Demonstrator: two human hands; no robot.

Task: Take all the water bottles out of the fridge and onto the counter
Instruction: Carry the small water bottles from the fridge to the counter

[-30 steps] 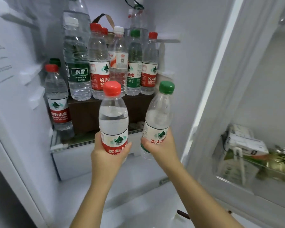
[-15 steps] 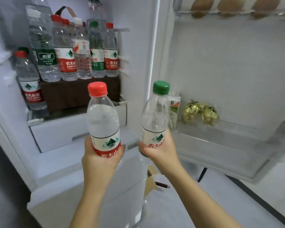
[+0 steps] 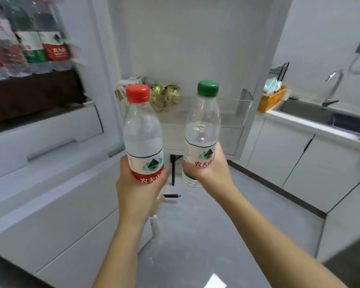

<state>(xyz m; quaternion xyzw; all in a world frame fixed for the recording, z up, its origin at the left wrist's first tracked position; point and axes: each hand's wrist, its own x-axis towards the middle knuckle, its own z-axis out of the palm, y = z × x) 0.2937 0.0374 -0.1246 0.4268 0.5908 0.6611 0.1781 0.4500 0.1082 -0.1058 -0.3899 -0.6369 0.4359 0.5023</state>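
Observation:
My left hand grips a clear water bottle with a red cap by its lower label. Beside it, my right hand grips a clear water bottle with a green cap the same way. Both bottles stand upright in front of me, outside the fridge, over the grey floor. Several more water bottles stand blurred on a dark shelf inside the fridge at the upper left. The white counter with a steel sink lies to the right.
The open fridge door faces me, its clear shelf holding a carton and gold-wrapped items. A tap and an orange basket stand by the sink. White cabinets run under the counter. A small dark object lies on the floor.
My view has swung right, away from the fridge interior toward the door and the counter. Both hands have kept their bottles and carried them out of the fridge.

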